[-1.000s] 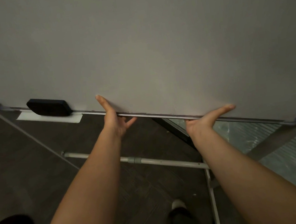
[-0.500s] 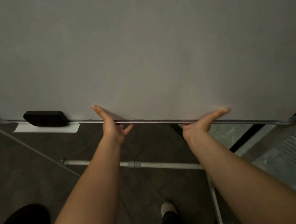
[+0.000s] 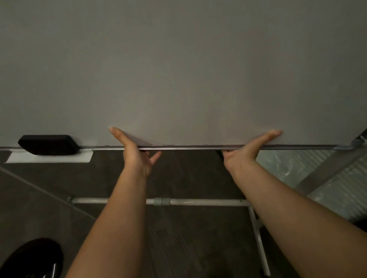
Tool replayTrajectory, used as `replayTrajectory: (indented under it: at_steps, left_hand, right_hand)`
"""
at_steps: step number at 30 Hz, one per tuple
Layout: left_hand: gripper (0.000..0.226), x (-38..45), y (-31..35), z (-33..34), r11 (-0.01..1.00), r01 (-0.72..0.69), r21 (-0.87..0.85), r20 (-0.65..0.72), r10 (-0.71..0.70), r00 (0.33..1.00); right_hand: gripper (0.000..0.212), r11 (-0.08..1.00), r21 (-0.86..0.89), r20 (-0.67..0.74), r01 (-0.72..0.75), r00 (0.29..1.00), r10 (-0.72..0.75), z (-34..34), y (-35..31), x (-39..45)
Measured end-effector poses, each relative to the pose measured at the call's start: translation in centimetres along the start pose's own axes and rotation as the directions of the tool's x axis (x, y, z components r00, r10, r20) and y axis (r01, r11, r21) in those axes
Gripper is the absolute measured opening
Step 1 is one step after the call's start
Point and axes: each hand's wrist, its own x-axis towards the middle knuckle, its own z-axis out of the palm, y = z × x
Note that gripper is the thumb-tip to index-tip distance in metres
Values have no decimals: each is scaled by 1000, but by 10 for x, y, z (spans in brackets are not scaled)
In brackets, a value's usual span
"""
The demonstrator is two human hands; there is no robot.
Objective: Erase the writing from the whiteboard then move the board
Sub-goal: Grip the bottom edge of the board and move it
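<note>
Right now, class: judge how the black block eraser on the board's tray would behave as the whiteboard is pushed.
The black block eraser lies loose on the narrow white tray, so it may slide. Its flat shape probably won't roll. Neither hand steadies it.

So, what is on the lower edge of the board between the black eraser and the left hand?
Nothing in the head view: between the eraser and the left hand, only the tray's end and the bare frame edge of the whiteboard show.

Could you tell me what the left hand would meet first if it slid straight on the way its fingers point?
The left hand already grips the whiteboard at its bottom edge; its fingers point up its face, which looks bare ahead.
</note>
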Motion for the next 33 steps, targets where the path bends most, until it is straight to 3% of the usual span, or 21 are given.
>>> replayTrajectory:
  at_steps: [15, 25, 33]
  left_hand:
    - [87, 114, 73, 7, 992, -60, -113, -117, 47, 992]
    - [92, 199, 142, 0, 983, -56, -173, -143, 31, 989]
    - [91, 260, 188, -3, 979, -74, -191, -134, 48, 990]
  right_hand:
    - [83, 992, -115, 179, -57, 981, 77, 121, 79, 88]
    - [93, 976, -188, 200, -110, 969, 148, 211, 152, 133]
    - [87, 974, -199, 217, -107, 965, 150, 271, 199, 160]
